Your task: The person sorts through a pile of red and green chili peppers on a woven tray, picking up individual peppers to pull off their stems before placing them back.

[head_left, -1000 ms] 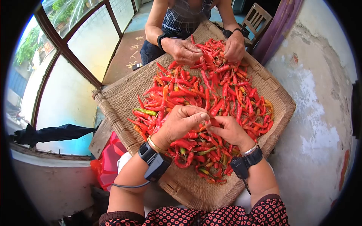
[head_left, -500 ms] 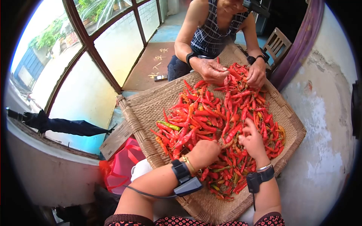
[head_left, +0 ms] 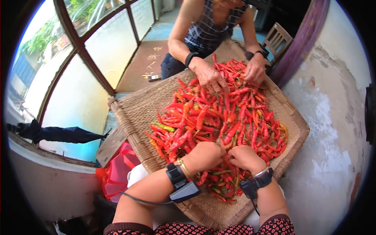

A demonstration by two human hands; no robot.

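A large woven basket tray (head_left: 131, 113) holds a wide heap of red chili peppers (head_left: 199, 117), with a green pepper (head_left: 163, 127) at its left side. My left hand (head_left: 206, 156) is closed over the near part of the heap, its fingers pinched around something too hidden to name. Close beside it on the right, my right hand (head_left: 246, 158) has its fingers curled together and pointing toward the left one. Whatever lies between the fingertips is hidden.
Across the tray, a person (head_left: 211, 27) has both hands on the far peppers. A wooden chair (head_left: 277, 41) stands at the back right. Red bags (head_left: 119, 170) and a dark umbrella (head_left: 66, 134) are at the left. A plastered wall (head_left: 325, 129) rises at the right.
My right hand has moved left and down beside my left hand, and its spread fingers have curled in. The other person's left-side hand has lowered onto the peppers. The view has shifted slightly.
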